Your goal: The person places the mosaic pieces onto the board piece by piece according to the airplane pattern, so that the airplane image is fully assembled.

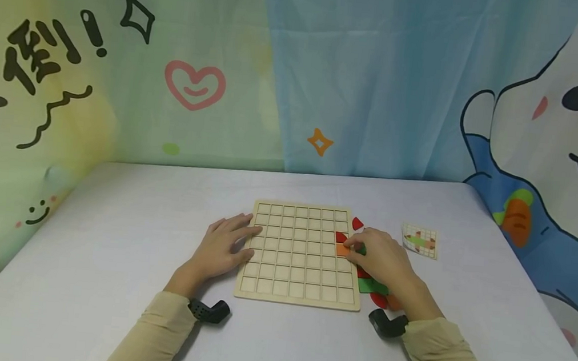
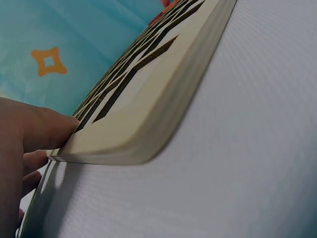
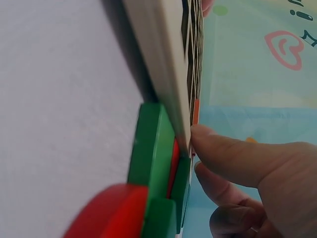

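Observation:
A wooden grid board lies on the table. My left hand rests at its left side, with the thumb and some fingertips on the border; the left wrist view shows the thumb touching the board's edge. At the right side, my right hand holds thumb and index finger at an orange tile, which sits in a cell. Directly above that tile is a red piece in another cell. Part of the orange tile shows beyond the thumb in the right wrist view.
Beside the board's right edge lie loose pieces: a red one near the top, then green, red and orange ones partly under my right arm. A pattern card lies farther right. A printed curtain hangs behind the table.

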Demonstrator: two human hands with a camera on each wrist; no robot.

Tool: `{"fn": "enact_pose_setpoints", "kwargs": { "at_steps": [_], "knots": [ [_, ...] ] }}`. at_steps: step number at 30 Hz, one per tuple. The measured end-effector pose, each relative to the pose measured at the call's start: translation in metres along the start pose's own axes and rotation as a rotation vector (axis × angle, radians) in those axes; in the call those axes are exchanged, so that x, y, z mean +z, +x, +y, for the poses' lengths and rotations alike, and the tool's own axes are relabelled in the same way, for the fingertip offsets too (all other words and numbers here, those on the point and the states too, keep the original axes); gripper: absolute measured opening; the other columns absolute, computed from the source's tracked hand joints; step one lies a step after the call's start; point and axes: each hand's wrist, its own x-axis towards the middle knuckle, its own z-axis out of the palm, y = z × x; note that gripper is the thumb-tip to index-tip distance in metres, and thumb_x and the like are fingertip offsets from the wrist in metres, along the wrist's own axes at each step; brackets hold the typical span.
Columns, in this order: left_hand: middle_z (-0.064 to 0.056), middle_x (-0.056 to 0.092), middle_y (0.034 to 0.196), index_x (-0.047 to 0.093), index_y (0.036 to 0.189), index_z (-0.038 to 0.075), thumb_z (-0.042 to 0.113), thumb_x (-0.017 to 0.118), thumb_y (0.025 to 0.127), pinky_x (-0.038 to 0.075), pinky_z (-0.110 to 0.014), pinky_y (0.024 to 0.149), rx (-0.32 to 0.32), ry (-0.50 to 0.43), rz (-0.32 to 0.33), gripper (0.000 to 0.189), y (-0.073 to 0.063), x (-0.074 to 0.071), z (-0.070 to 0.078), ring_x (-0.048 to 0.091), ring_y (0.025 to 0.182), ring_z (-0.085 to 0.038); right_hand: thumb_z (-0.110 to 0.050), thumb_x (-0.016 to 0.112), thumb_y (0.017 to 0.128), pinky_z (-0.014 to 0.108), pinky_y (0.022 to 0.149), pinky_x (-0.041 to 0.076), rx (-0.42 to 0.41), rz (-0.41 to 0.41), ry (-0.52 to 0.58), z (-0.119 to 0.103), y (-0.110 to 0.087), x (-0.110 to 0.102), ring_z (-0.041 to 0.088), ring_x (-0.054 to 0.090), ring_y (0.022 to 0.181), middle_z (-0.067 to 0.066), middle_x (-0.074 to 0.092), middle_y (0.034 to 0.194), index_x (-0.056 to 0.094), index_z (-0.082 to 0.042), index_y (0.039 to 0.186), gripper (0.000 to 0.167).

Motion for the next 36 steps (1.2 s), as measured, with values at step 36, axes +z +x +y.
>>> {"fn": "enact_pose_setpoints", "kwargs": {
  "at_steps": [36],
  "knots": [
    [-0.003,0.039,0.151,0.054,0.135,0.025,0.043,0.056,0.088,0.019,-0.053,0.115,0.007,0.004,0.017,0.051,-0.001,0.002,-0.001,0.031,0.142,-0.025,-0.024,0.069,0.085,0.029,0.060,0.042,0.217,-0.101,-0.007,0.062,0.007,-0.028,0.024,0.049,0.080,0.013,0.055,0.091,0.061,-0.008,0.124,0.043]
  ]
}}
